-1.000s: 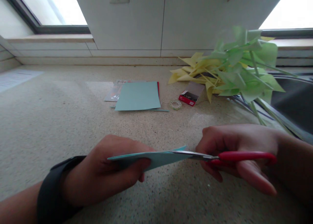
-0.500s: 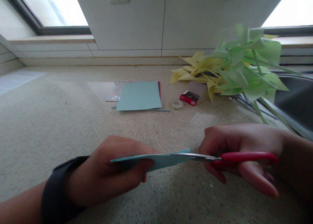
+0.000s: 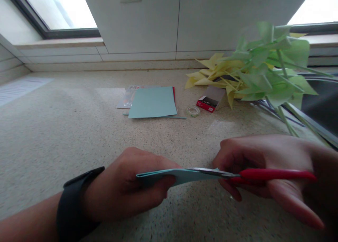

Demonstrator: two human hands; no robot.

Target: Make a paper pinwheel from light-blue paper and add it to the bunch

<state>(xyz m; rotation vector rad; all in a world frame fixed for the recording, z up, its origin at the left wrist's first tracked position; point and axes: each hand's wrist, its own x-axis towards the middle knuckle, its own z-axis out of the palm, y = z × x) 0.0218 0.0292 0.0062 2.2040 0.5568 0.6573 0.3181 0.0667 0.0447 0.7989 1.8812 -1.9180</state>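
Observation:
My left hand [image 3: 132,189], with a black band on the wrist, pinches a folded piece of light blue paper [image 3: 182,176] seen edge-on, low over the speckled floor. My right hand [image 3: 266,171] grips red-handled scissors [image 3: 264,174]; their metal blades lie along the paper's top edge, nearly closed on it. The hands sit close together at the bottom of the view.
Farther back lie a light blue sheet [image 3: 153,102] over a red sheet and a printed leaflet, a small tape roll [image 3: 193,110], and an open red box [image 3: 208,102]. Yellow and green paper pinwheels [image 3: 253,73] on sticks are heaped at the right, by the wall.
Both hands and the paper have shifted slightly right and lower in view. The scissor blades have moved further along the paper and the raised flap at the cut has flattened.

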